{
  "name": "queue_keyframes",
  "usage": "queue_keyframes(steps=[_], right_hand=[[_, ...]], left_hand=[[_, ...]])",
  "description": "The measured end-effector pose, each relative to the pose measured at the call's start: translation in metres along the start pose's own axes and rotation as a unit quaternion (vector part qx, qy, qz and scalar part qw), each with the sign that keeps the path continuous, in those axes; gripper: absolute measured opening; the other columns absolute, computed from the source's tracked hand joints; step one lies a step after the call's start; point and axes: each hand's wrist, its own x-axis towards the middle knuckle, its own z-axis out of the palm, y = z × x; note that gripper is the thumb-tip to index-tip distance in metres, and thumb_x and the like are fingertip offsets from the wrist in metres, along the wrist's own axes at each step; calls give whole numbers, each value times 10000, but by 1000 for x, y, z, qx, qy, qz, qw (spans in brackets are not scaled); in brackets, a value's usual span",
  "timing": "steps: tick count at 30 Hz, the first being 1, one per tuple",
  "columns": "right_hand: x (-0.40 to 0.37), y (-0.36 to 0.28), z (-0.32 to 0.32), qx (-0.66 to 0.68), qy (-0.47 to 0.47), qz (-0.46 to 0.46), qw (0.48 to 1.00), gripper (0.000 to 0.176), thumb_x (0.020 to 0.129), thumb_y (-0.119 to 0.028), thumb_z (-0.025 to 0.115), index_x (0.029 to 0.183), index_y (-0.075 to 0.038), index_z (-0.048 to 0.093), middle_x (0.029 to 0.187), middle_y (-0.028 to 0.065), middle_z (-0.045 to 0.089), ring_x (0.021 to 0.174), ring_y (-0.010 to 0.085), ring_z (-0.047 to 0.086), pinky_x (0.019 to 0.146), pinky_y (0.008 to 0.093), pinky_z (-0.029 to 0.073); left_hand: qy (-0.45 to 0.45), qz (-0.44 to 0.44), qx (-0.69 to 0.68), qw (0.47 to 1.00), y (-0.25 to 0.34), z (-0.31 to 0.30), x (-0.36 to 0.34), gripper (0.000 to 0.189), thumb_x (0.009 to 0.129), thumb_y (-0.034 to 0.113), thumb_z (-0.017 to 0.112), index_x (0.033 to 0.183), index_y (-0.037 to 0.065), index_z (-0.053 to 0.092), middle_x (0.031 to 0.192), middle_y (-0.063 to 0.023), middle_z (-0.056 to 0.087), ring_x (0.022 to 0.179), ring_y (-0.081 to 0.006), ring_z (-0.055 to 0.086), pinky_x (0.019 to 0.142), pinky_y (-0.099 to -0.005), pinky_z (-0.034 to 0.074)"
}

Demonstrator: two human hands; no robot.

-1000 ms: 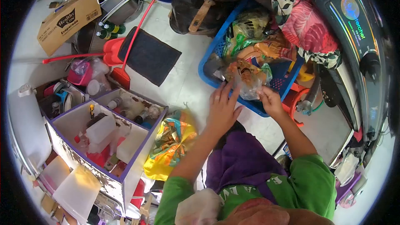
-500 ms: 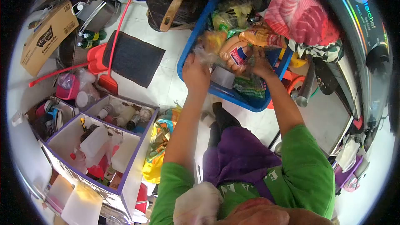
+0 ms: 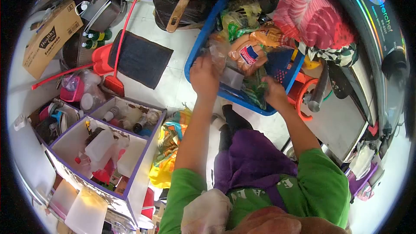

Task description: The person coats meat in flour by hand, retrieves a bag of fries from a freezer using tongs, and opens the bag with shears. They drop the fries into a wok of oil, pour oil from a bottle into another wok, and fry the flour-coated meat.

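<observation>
A blue plastic basket (image 3: 193,56) holds several bagged groceries. My left hand (image 3: 204,74) is at its left side with fingers closed around a clear plastic bag (image 3: 218,53). Over the right part of the basket, my right hand (image 3: 274,92) grips the edge of a green package (image 3: 257,87). Between the hands lie a pack of sausages (image 3: 248,54) and a translucent container (image 3: 232,79). An orange package (image 3: 272,34) and a green-and-clear bag (image 3: 238,21) sit farther up in the basket.
A purple-edged drawer unit (image 3: 149,147) stands at lower left. A red dustpan (image 3: 102,60) and dark mat (image 3: 141,59) are on the floor. A pan handle (image 3: 181,11) is near the basket; a red stool (image 3: 299,93) is at its right.
My right hand has moved down and away from the sausage pack to the green package, which is now pulled up and tilted. More of the basket's blue bottom shows at the right.
</observation>
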Motion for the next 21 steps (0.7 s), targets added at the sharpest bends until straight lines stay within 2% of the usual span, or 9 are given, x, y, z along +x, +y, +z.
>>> queue_keyframes(steps=[3,6,8,9,11,14,16,19,21], right_hand=[[-13,-1,1,-86,7,-99,991,451,662,-1,603,1097,-72,508,1077,224,546,1008,402,532,819,421,459],[7,-36,-21,-121,163,-177,963,427,690,-56,621,1105,-49,521,1121,228,522,1038,397,515,863,408,439],[57,-46,-16,102,268,-209,935,415,724,-129,635,1112,-23,532,1150,234,505,1091,375,486,924,409,401],[82,-58,-16,127,257,-102,953,411,733,-146,635,1110,-16,534,1171,232,494,1113,377,467,937,416,389],[144,-66,-6,137,341,-85,926,408,754,-182,628,1116,-18,536,1203,230,476,1141,380,441,951,423,373],[237,-73,-11,-193,470,-127,852,407,794,-241,590,1144,-43,529,1251,220,456,1170,372,424,961,409,370],[292,-57,-9,-233,426,-114,867,415,803,-253,574,1162,-52,524,1251,203,468,1154,337,454,946,396,388],[366,-10,-11,-189,191,-63,961,427,816,-272,552,1189,-67,517,1251,177,487,1129,284,500,923,377,416],[386,26,9,-343,223,-146,901,422,816,-205,556,1212,-64,513,1172,157,559,1024,220,579,860,350,459]], left_hand=[[5,-2,-7,1000,5,-2,1,276,744,166,578,999,62,581,965,-141,583,793,-343,568,691,-431,446],[27,7,7,1000,5,-1,0,286,740,155,574,1011,64,582,970,-141,584,798,-338,571,690,-428,447],[22,7,16,1000,2,2,0,294,739,143,568,1022,68,582,971,-140,584,797,-334,574,685,-427,446],[10,5,18,1000,1,4,0,299,738,136,563,1029,70,582,971,-140,584,795,-332,575,680,-427,445],[-18,-2,23,1000,-4,5,-1,311,736,122,555,1043,77,582,963,-138,584,784,-329,575,670,-428,443],[-41,-14,28,999,0,2,-1,327,731,107,551,1056,85,583,938,-134,580,756,-327,570,653,-433,437],[-40,-10,31,999,3,-3,0,332,726,104,554,1056,88,587,919,-130,575,735,-325,565,642,-437,432],[-12,1,-4,1000,-3,2,-1,354,710,92,563,1063,87,591,917,-119,571,725,-317,559,637,-425,429],[-26,-21,-7,999,-1,0,-4,364,701,88,565,1064,87,592,920,-113,572,731,-310,560,645,-419,430]])
